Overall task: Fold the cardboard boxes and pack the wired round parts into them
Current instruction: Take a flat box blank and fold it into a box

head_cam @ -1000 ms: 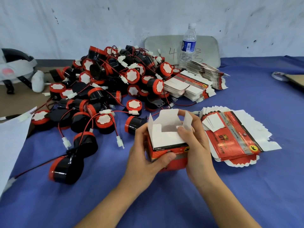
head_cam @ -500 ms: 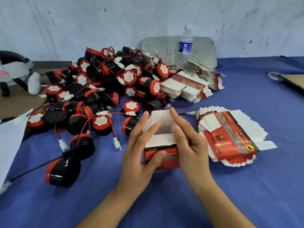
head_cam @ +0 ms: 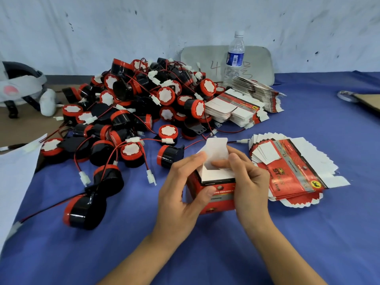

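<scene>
The left hand [head_cam: 178, 194] clamps the side of the upright red cardboard box [head_cam: 218, 195] while the right hand [head_cam: 250, 182] pinches its raised white flap [head_cam: 217, 150], with flat box blanks [head_cam: 292, 171] just right of the fingers and wired round parts [head_cam: 144, 103] piled beyond them to the left.

You are at a packing table in a small workshop. A big heap of round parts [head_cam: 144, 103] lies on the blue cloth [head_cam: 308, 233], with stacks of flat boxes [head_cam: 296, 171] close by and a scuffed white wall [head_cam: 144, 27] behind.
</scene>
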`<state>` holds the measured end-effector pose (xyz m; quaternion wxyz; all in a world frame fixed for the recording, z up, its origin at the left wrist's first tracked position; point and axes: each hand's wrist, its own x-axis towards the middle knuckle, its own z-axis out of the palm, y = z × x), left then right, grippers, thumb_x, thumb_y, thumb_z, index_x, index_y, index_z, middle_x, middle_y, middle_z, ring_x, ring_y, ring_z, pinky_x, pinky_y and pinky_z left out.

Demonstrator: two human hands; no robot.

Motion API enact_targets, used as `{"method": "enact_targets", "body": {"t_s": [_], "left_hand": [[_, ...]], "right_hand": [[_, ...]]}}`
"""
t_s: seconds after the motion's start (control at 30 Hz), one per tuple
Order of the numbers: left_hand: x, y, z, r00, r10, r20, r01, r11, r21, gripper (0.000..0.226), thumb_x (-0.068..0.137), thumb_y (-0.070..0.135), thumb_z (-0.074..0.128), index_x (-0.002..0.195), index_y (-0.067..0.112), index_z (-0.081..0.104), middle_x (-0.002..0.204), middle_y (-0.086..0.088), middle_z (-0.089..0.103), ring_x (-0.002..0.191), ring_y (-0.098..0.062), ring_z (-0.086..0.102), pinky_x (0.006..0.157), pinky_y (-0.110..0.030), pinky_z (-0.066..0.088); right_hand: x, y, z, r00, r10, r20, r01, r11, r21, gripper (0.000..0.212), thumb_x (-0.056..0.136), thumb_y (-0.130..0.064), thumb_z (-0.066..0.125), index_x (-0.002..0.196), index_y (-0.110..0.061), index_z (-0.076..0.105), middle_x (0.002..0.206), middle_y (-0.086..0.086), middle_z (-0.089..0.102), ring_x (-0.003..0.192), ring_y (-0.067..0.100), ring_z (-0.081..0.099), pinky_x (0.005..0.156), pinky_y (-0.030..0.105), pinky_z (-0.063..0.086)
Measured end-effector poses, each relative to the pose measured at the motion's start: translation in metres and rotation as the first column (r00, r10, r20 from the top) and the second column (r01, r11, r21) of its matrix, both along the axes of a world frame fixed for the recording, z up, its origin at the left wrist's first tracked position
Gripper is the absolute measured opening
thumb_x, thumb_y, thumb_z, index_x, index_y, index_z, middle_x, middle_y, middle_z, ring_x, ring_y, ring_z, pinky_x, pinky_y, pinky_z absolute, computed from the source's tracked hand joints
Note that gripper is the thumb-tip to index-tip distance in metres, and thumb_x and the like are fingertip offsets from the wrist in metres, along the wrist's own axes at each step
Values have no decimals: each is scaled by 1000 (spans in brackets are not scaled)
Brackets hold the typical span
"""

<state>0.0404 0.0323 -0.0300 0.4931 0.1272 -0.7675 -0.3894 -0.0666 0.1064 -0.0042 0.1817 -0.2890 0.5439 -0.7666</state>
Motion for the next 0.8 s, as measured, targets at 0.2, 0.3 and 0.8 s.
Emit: {"method": "enact_targets", "body": {"t_s": [0.2,0.3,0.8], "left_hand": [[1,2,4,1000,16,-5,-16,998,-65,41,93,48,53,130,30,51,130,29,47,126,-3,49,98,-20,45],[1,1,4,1000,17,-7,-17,998,-66,40,93,46,53,130,32,50,130,28,48,126,-4,49,97,-19,45],[1,2,6,996,14,84,-6,996,-94,26,94,45,53,114,30,56,117,20,57,114,-5,56,92,-15,44]], "right_hand": [[-1,0,0,1000,9,-2,-9,1000,10,40,96,-9,50,70,-16,79,106,0,71,103,-3,63,74,8,45],[-1,0,3,1000,20,-13,-20,999,29,42,98,-5,47,71,-15,78,108,5,70,101,-9,60,72,5,44],[-7,-1,2,985,141,103,-144,989,19,42,92,1,45,68,-12,76,96,-6,69,84,-3,66,65,13,50]]}}
